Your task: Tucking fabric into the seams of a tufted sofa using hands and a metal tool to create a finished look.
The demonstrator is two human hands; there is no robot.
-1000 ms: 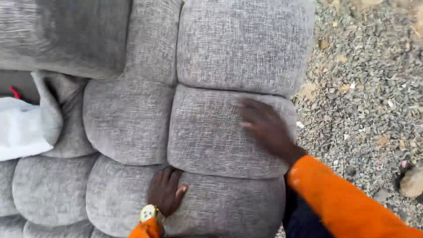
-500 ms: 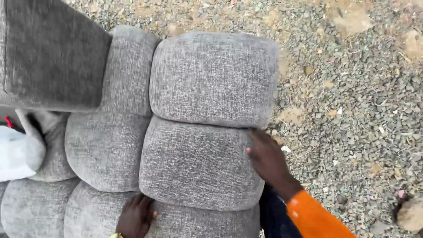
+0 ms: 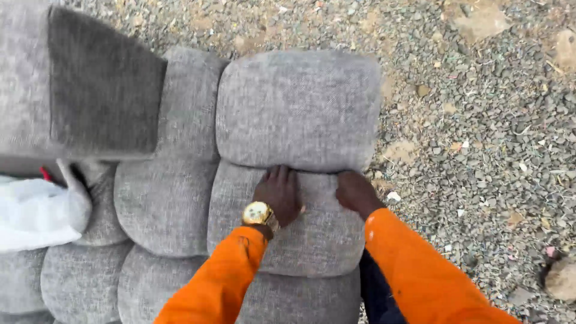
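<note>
A grey fabric sofa back (image 3: 294, 108) made of puffy tufted cushions fills the left and middle of the head view. My left hand (image 3: 279, 192), with a gold wristwatch (image 3: 259, 214), presses its fingers into the seam between the top cushion and the cushion (image 3: 312, 234) below it. My right hand (image 3: 355, 191) pushes into the same seam near the sofa's right edge. Both arms wear orange sleeves (image 3: 420, 270). The fingertips of both hands are hidden in the crease.
A darker grey armrest (image 3: 102, 90) stands at the upper left. White plastic sheeting (image 3: 36, 210) lies at the left edge with a bit of red beside it. Gravel ground (image 3: 492, 138) with stones lies to the right of the sofa.
My left hand has moved up from a lower seam to the seam under the top cushion. My right hand has shifted from the cushion's side into that seam. The camera moved closer.
</note>
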